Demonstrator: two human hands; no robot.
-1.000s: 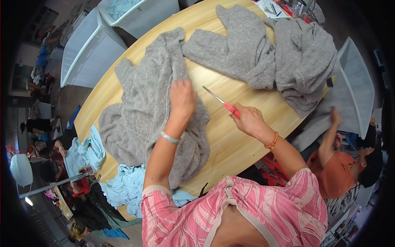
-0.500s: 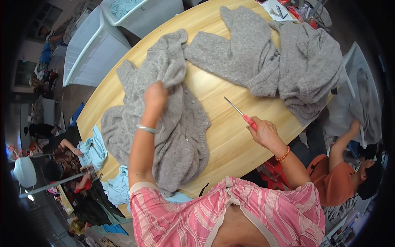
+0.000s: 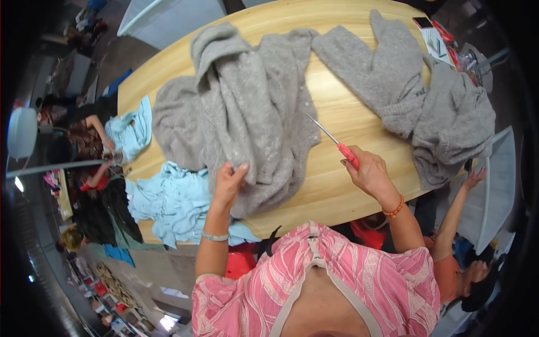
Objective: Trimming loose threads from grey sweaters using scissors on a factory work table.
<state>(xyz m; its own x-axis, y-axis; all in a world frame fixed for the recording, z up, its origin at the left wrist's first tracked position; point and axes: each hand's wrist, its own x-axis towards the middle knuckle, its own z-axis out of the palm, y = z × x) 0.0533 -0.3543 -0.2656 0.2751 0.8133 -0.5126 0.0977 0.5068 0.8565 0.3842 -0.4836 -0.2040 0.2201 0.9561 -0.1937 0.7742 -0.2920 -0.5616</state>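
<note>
**Grey knit under the left hand, red-handled tool in the right**

Left hand (image 3: 229, 182): lies on the near edge of a grey knitted garment (image 3: 247, 112), thumb up on top of the fabric, fingers curled at its hem; whether they actually pinch the cloth cannot be told. A thin bracelet sits at the wrist.

Right hand (image 3: 370, 174): closed around the red handle of a slim metal-tipped tool (image 3: 334, 142). The tip points up and left, ending just beside the garment's right edge, over bare wood. A bead bracelet circles this wrist.

The grey garment lies spread and rumpled across the middle of the oval wooden table (image 3: 348, 185), one fold heaped at the far side.

Further out: a second grey knitted piece (image 3: 415, 101) is bunched at the table's right end, apart from the first. Light blue cloth (image 3: 174, 202) hangs over the near left edge. Another person's raised hand (image 3: 474, 178) shows beyond the right edge.
</note>
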